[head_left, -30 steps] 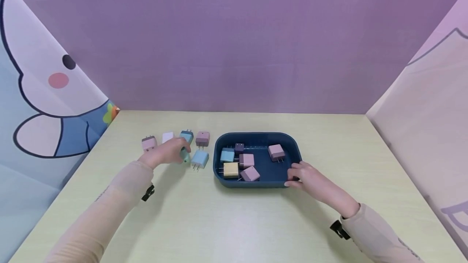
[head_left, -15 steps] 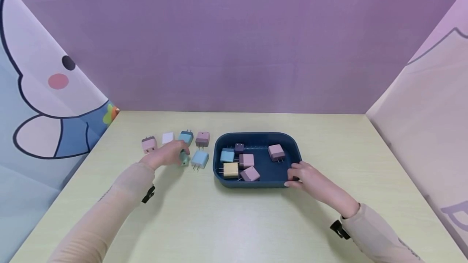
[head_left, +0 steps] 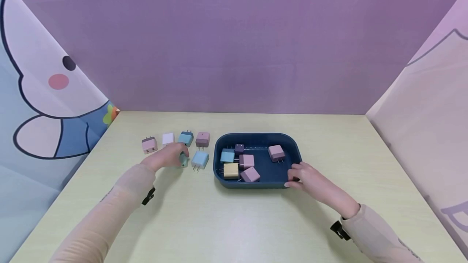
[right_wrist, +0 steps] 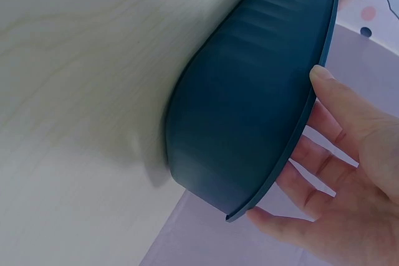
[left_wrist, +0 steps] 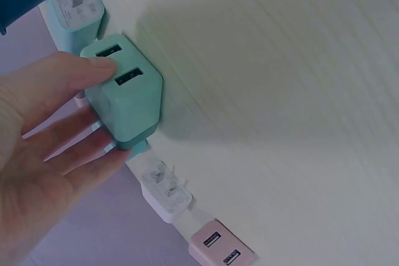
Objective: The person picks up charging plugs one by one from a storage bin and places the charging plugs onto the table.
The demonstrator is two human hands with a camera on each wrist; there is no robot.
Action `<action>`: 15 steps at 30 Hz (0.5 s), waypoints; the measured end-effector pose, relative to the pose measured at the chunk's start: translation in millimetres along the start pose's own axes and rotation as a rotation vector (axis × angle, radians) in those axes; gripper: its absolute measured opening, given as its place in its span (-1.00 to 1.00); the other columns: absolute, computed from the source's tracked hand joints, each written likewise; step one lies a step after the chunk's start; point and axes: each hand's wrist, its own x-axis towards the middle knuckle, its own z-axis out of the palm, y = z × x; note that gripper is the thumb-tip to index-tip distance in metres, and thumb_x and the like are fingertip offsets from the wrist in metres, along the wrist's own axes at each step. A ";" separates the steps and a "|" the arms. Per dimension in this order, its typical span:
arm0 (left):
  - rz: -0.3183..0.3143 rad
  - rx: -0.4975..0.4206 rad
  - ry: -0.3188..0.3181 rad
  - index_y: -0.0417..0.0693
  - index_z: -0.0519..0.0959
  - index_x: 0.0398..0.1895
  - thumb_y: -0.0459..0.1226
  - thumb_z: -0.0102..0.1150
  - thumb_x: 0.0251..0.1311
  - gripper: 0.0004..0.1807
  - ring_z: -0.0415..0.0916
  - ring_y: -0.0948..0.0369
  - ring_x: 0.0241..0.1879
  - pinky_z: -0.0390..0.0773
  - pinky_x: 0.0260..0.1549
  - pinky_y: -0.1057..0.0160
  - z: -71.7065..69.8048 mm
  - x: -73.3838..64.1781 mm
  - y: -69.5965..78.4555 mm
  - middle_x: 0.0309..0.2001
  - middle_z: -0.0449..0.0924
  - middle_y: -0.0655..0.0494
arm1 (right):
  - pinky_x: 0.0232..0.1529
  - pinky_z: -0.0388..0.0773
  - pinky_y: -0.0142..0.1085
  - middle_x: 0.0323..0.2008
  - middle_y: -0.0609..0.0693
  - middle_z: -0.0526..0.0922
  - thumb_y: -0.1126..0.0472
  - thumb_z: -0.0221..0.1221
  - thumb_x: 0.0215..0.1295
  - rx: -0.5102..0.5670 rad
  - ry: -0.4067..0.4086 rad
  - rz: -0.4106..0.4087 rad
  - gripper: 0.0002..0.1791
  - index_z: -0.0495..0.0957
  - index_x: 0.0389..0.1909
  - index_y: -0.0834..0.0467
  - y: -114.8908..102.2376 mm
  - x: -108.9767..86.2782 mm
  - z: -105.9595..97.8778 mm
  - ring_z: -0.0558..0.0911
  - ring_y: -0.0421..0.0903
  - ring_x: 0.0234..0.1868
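Note:
My left hand [head_left: 165, 157] pinches a mint-green USB charger [left_wrist: 132, 109] between thumb and fingers, low over the table on the left. Two port slots show on its face in the left wrist view. A light blue charger [head_left: 200, 159] lies just right of that hand, prongs toward me. Behind stand a pink charger [head_left: 149, 145], a white one [head_left: 168, 139], a blue one [head_left: 186, 138] and a mauve one [head_left: 202, 139]. My right hand [head_left: 308, 177] holds the rim of the dark blue tray [right_wrist: 230, 104] at its front right corner.
Inside the tray, several chargers gather at the left, among them a yellow one [head_left: 231, 170]; a lone pink charger [head_left: 276, 152] lies toward the right. A purple backdrop [head_left: 241, 52] rises behind the pale table [head_left: 234, 222], with printed cloth panels at both sides.
My left hand has shifted slightly toward me with the mint-green charger, uncovering more of the white and pink chargers behind. My right hand and the tray have stayed put.

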 end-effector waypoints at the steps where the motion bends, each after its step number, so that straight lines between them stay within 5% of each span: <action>1: 0.001 0.000 -0.001 -0.29 0.57 -0.27 -0.60 0.19 -0.34 -0.61 0.42 -0.10 -0.08 0.44 -0.12 0.03 0.0 0.2 -0.2 -0.14 0.53 -0.17 | -0.51 0.23 -0.45 -0.60 -0.25 0.27 0.20 0.24 0.01 0.000 0.000 0.001 -0.84 0.45 -0.62 0.04 0.0 -0.1 0.2 0.23 -0.27 -0.53; 15: 0.018 0.016 0.002 -0.28 0.56 -0.26 -0.60 0.18 -0.32 -0.61 0.41 -0.11 -0.07 0.44 -0.12 0.01 1.7 0.5 -0.8 -0.14 0.52 -0.17 | -0.50 0.25 -0.44 -0.60 -0.25 0.29 0.21 0.25 0.00 -0.006 0.010 -0.003 -0.84 0.45 -0.62 0.03 0.7 -0.1 2.0 0.23 -0.26 -0.52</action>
